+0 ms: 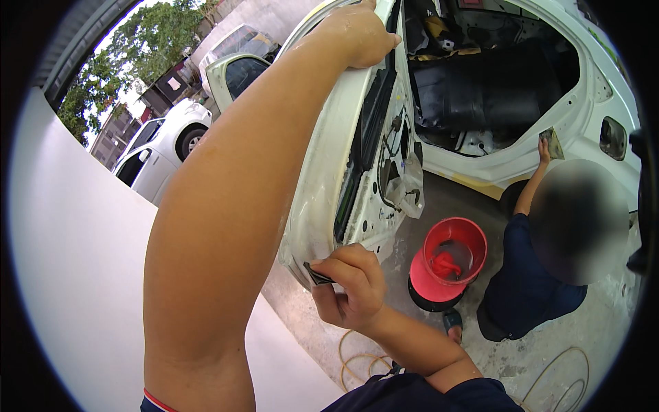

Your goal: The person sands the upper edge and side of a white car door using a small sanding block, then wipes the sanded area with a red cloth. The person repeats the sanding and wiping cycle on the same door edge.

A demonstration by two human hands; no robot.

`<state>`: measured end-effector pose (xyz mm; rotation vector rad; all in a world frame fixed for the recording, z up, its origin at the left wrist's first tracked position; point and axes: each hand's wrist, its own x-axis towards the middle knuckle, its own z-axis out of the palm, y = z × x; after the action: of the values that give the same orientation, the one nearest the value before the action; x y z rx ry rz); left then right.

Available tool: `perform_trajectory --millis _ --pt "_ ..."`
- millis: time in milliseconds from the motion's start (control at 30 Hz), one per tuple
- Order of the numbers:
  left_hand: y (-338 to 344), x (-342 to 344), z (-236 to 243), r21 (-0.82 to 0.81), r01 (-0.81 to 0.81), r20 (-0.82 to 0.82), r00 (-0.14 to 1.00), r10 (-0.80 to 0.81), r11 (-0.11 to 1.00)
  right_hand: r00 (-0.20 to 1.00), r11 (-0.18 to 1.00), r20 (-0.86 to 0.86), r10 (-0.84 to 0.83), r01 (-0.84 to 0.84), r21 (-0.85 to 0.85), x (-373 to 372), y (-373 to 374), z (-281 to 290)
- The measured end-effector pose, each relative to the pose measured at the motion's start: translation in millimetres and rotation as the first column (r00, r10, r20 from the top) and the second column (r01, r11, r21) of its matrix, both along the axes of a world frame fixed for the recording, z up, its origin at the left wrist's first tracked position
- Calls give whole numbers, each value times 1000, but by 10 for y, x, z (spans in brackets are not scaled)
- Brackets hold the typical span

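Observation:
My left arm reaches up to the top of a detached or open white car door (319, 172), and my left hand (353, 34) grips its upper edge. Low on the same door, my right hand (350, 285) pinches a small dark sheet, like sandpaper (318, 273), against the curved painted edge. The door's inner side shows dark trim, holes, wiring and hanging plastic. Where the door meets the car body behind is partly hidden.
A co-worker (522, 254) crouches at right, a hand with a sheet on the white car body (597, 103). Between us are a red bucket (473, 240) with red cloth and hoses (357, 357). A white wall (75, 254) fills the left; parked cars (161, 130) stand beyond.

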<state>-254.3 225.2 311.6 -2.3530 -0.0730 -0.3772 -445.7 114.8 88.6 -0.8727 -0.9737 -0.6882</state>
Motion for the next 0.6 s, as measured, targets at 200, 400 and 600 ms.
perform_trajectory --millis 200,400,600 --pt "74 61 9 -42 23 -86 996 -27 999 1000 1000 -5 -1 1 18 -50 73 59" --pt "209 196 -32 193 103 -176 982 -68 976 999 998 -22 29 -28 57 -32 93 136" --pt "25 -62 -37 -560 154 244 970 -15 814 999 998 33 -15 13 61 12 93 140"
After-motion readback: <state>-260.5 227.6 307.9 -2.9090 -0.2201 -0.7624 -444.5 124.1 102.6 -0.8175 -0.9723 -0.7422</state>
